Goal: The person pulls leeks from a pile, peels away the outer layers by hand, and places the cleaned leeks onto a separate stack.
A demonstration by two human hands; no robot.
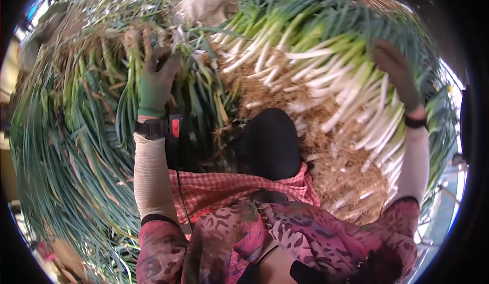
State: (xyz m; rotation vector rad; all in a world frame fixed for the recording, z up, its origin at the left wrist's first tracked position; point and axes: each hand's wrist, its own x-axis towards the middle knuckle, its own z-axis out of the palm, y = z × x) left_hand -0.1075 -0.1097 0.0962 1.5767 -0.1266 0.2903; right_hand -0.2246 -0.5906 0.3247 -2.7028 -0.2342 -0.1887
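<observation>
My left hand (159, 77), in a green and dark work glove, is over the root ends of a pile of unpeeled green onions (76, 111). Its thumb and fingers are apart and curved, and no stalk shows clearly between them. On the right, my right hand (396, 70), also gloved, reaches over a row of peeled green onions (351, 85). Its fingers are stretched out over the green part of the stalks; whether they touch is hard to tell. White shafts and brown roots of these onions point toward me.
A dark rounded shape (270, 144), perhaps a knee, rises between the two piles. A red checked apron (219, 187) lies across my lap. Behind the piles are a pale sack (211, 6) and scattered leaf scraps (117, 1).
</observation>
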